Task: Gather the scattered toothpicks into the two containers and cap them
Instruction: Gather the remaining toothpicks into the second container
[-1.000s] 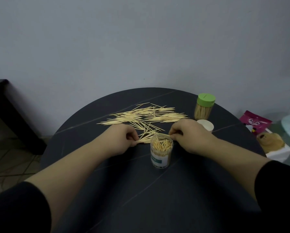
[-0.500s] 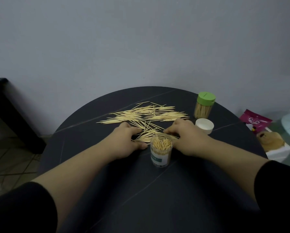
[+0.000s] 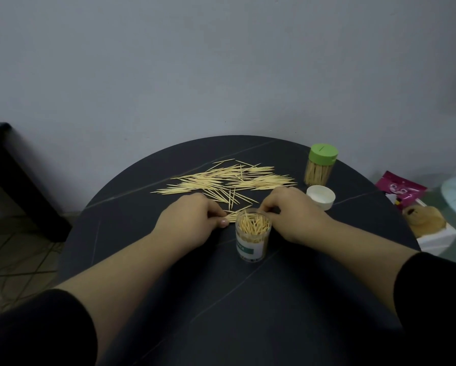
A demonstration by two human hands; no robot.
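**Q:** Where does the small bundle (image 3: 234, 216) of toothpicks lie relative to the grip?

**A:** Flat on the table (image 3: 274, 299), just past the open container (image 3: 252, 241) at its 11 o'clock, between the two hands. The left hand (image 3: 192, 220) is at the bundle's 9 o'clock end, thumb and curled fingers pinching it; the right hand (image 3: 295, 215) is at its 3 o'clock end, fingers curled inward; the container's rim hides that contact, so whether this hand holds the bundle cannot be told.

**Q:** And the surroundings?

**A:** The open container stands upright and uncapped, packed with toothpicks on end; the scattered toothpicks (image 3: 227, 180) are spread at 12 o'clock from the hands; the white cap (image 3: 321, 197) lies near the right hand at its 1 o'clock; the green-capped container (image 3: 320, 166) stands upright just beyond the cap.

**Q:** What differs from half a second earlier?

**A:** The left fingers, then stretched toward the spread, are now drawn in round the bundle; both containers and the cap are unmoved.
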